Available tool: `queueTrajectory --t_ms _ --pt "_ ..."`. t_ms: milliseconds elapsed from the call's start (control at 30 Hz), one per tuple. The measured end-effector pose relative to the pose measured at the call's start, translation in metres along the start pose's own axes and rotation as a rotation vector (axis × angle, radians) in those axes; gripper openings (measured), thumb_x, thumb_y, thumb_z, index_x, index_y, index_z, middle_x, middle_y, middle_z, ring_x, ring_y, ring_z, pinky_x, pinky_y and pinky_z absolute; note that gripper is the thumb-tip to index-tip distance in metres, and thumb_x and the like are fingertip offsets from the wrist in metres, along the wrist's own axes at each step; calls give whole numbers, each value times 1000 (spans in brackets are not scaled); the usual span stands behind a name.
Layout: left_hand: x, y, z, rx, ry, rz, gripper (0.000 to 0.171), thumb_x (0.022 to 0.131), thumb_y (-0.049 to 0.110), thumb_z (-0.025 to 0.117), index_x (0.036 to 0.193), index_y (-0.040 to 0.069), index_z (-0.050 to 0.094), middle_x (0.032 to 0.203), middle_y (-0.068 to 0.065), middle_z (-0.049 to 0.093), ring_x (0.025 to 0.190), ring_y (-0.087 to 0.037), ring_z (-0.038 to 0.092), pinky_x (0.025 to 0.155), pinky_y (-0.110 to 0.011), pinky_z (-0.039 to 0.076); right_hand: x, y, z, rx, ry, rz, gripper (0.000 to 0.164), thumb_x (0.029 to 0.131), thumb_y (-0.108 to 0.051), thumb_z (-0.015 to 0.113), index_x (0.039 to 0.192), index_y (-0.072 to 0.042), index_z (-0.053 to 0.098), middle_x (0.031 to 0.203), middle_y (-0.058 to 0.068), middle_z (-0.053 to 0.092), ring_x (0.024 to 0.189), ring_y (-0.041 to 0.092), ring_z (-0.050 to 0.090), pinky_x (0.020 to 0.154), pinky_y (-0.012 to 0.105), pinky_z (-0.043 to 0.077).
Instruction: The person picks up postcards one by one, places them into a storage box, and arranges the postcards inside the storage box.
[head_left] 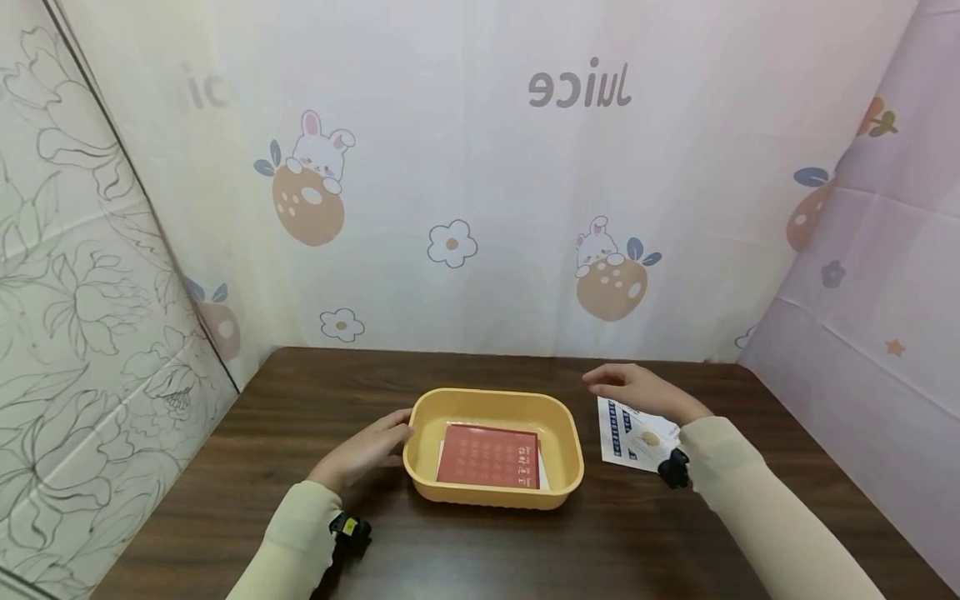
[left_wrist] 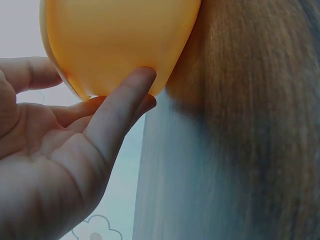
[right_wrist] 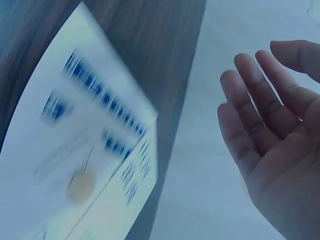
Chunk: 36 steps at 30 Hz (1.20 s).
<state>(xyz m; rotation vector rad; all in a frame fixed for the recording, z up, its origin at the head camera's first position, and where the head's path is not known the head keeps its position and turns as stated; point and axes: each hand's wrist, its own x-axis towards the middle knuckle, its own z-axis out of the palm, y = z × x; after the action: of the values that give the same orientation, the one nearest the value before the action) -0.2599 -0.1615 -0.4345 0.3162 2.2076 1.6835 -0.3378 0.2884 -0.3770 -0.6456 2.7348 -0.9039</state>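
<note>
At the left end of a yellow plastic basin point(head_left: 495, 498), my left hand point(head_left: 367, 450) holds the side. In the left wrist view, fingers of this hand point(left_wrist: 65, 150) lie against the basin's outer wall point(left_wrist: 120, 45) and by its rim. Inside the basin lies a red booklet point(head_left: 483, 456) with light print, over something white that peeks out at its edges. My right hand point(head_left: 645, 390) hovers by the far edge of a folded white leaflet point(head_left: 633, 437) with blue print. Its fingers point(right_wrist: 245, 95) are loosely extended, apart from the leaflet point(right_wrist: 75, 135), holding nothing.
A dark wood-grain table point(head_left: 337, 375) carries everything. Behind it hangs a pale curtain point(head_left: 465, 167) with rabbit and fruit prints. Patterned sheets, one with flower outlines point(head_left: 90, 292), close off both sides. Black wrist cameras point(head_left: 351, 531) sit at both sleeves.
</note>
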Motion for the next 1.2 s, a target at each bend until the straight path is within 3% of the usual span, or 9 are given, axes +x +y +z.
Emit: queueTrajectory --t_ms 267,567,833,1200 --pt "-1 1 0 7 -3 6 52 107 22 41 154 -1 32 153 -24 37 134 -38 45 98 -50 50 -20 30 -11 -83 64 71 43 101 -28 60 133 1 60 123 18 64 111 35 61 91 54 52" --pt "-2 1 0 10 -2 8 53 107 21 41 154 -1 31 153 -24 37 134 -39 45 99 -51 50 -34 53 -15 -121 120 226 53 97 -28 64 134 9 55 121 28 61 110 44 58 89 59 48" --pt "0 -1 1 -3 -10 11 52 107 21 41 153 -1 32 153 -24 37 134 -38 45 98 -50 50 -38 79 -16 -124 157 353 67 95 -38 66 137 12 48 131 39 50 118 55 48 93 67 44" --pt "1 -1 2 -8 -1 8 52 107 20 41 153 -2 32 152 -25 38 133 -38 47 97 -49 51 -34 110 -10 -148 182 433 76 92 -39 72 138 15 44 135 40 46 107 48 54 93 66 44"
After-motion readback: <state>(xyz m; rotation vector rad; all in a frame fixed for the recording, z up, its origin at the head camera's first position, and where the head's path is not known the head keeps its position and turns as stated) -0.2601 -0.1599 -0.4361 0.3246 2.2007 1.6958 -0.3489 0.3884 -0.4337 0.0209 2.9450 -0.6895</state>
